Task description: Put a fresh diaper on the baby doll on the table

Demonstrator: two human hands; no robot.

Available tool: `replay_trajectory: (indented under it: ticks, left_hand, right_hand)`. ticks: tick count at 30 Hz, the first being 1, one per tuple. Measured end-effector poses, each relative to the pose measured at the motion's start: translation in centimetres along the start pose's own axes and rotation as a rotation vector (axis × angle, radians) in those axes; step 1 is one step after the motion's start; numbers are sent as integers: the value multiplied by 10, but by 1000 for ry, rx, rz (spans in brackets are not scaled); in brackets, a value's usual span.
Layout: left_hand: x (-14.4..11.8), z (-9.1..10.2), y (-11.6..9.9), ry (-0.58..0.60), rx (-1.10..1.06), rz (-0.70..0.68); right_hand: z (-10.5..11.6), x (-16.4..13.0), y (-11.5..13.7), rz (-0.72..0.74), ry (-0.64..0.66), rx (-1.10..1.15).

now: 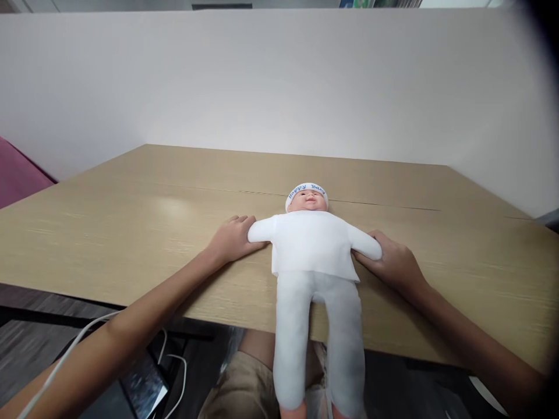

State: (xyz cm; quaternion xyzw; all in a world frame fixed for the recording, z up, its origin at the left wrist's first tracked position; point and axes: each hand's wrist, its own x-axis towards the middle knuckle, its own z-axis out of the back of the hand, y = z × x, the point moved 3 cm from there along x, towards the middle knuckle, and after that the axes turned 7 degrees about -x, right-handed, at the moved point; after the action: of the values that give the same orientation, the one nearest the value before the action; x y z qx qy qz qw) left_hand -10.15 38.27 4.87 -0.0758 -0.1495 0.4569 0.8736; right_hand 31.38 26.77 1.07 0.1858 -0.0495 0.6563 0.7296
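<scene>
The left hand (236,238) and right hand (391,259) curl partly closed, each with a sleeve end of the white-clothed, plastic-looking baby doll (312,241) between thumb and fingers; tightness cannot be told. The doll lies face-up on the pale wood-grained table (109,250), legs (290,343) overhanging the near edge; if the hands slacken, that overhang could drag it off.

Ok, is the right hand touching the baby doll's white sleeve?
Touching. The head view shows the right hand right against the white sleeve of the baby doll, with the sleeve's end lying over the hand.
</scene>
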Motion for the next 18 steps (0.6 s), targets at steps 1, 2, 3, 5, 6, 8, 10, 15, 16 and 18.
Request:
replay_trajectory:
  ticks: [1,2,3,5,6,8,10,15,16,18]
  left_hand:
    - [9,-2,4,1,19,-6]
    - [17,-3,9,-3,35,-8]
    - [26,-4,13,-10,44,-9]
    - [42,-5,20,-35,48,-9]
    - [51,-6,24,-46,45,-7]
    - [67,-7,31,-63,49,-7]
    - [82,-9,38,-84,60,-28]
    - [118,-14,59,-179,96,-50]
    - [124,-14,63,-208,97,-54]
    - [136,-15,70,-271,81,-78]
  right_hand:
    - [-4,9,-1,10,-7,2]
    - [-8,19,-3,15,-12,4]
    - [-11,28,-4,16,-16,4]
    - [-17,47,-5,9,-18,2]
    - [-19,56,-6,4,-18,3]
    - [-24,74,-7,-7,-19,10]
    - [-28,90,-9,-14,-26,21]
    - [-38,126,-17,-45,-56,28]
    - [-40,132,-19,-61,-61,26]
    - [-44,144,-23,-70,-88,32]
